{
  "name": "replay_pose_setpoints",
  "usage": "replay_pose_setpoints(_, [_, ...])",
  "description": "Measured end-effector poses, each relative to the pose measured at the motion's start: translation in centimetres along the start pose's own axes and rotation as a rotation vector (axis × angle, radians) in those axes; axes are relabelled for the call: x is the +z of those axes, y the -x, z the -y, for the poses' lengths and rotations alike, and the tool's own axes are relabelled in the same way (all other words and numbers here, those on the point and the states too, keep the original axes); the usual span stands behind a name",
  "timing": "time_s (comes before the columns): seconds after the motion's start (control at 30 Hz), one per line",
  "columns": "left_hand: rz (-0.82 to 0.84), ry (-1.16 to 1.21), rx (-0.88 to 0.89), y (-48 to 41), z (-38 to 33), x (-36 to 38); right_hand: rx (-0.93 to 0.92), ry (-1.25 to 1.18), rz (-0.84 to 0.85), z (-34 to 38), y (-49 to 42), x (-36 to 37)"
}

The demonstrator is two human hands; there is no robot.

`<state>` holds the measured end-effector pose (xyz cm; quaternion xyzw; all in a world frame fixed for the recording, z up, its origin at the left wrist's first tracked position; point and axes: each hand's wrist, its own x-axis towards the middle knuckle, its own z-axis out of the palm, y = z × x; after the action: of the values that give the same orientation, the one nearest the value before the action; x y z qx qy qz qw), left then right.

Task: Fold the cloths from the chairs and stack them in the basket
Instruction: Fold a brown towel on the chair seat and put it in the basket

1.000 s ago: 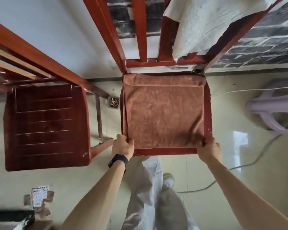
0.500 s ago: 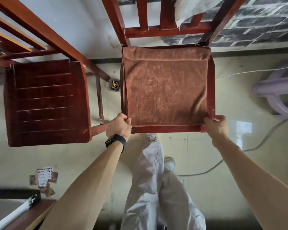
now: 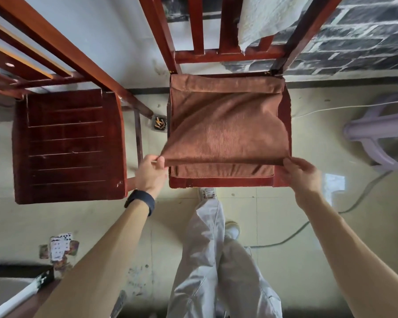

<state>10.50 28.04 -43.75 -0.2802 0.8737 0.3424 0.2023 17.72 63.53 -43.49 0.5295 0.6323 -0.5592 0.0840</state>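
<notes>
The left hand pinches the near left corner of the brown cloth and the right hand the near right one, fingers closed on the edge. The top layer lifts off the chair seat while a lower layer lies flat beneath. Thin pinches, so a corner could slip and the fold go crooked, or the lower layer could drag and bunch on an uneven lift. A white cloth hangs on the chair's back just beyond, and a long reach could knock it down; no basket in view.
</notes>
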Motion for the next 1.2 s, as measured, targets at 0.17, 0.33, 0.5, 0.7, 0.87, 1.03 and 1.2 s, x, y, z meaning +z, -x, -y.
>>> replay_pose_setpoints(0.17, [0.103,0.016,-0.107,-0.2,3.3,3.3,0.014,0.375,-0.048,-5.0,-2.1,1.5])
replay_pose_setpoints(0.33, [0.134,0.002,-0.070,-0.6,4.8,4.6,-0.075,0.547,-0.108,-5.9,-2.8,2.1])
replay_pose_setpoints(0.5, [0.064,-0.129,-0.108,0.2,4.9,4.6,-0.143,0.629,-0.108,-5.8,-1.6,2.5])
replay_pose_setpoints(0.7, [0.094,-0.287,-0.089,-0.7,3.5,5.4,0.007,0.654,-0.092,-4.7,-2.0,3.7])
replay_pose_setpoints(0.87, [0.094,-0.103,-0.173,-0.3,3.1,5.0,0.207,0.371,-0.062,-3.6,-1.6,2.7])
replay_pose_setpoints(1.03, [0.179,0.420,-0.314,1.5,1.3,0.3,0.387,-0.090,0.157,-0.2,1.1,-1.3])
replay_pose_setpoints(1.2, [0.241,0.713,-0.364,5.5,-2.8,-7.1,0.395,-0.372,0.319,5.5,6.4,-5.4])
